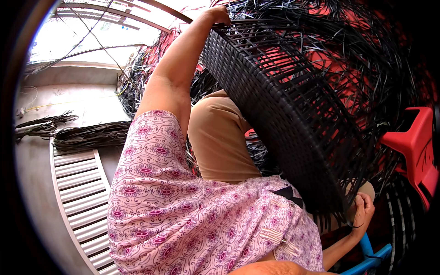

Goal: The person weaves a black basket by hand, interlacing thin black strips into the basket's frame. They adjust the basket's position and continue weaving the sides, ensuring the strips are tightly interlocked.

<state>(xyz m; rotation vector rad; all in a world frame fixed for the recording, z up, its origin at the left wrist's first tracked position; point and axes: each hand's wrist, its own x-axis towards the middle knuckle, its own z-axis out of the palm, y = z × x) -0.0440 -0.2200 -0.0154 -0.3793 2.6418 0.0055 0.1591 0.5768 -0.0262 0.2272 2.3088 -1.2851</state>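
A long black wicker piece (275, 103) slants across my lap, its near side densely woven and its far side an open lattice of strips. My left hand (220, 16) reaches out to its far upper end, with the fingers bent over the edge. At the near right end, my right hand (363, 210) has its fingers pressed together beside the woven edge. A thin black strip (358, 225) shows just under those fingers and seems pinched in them. Short loose strip ends hang from the edge nearby.
Tangled black strips (385, 59) lie heaped over a red surface (327, 62). A red plastic stool (415, 142) stands at right, blue bars (371, 256) below it. At left, a strip bundle (91, 136) lies across a slatted white frame (78, 183); another bundle (39, 126) lies beside it.
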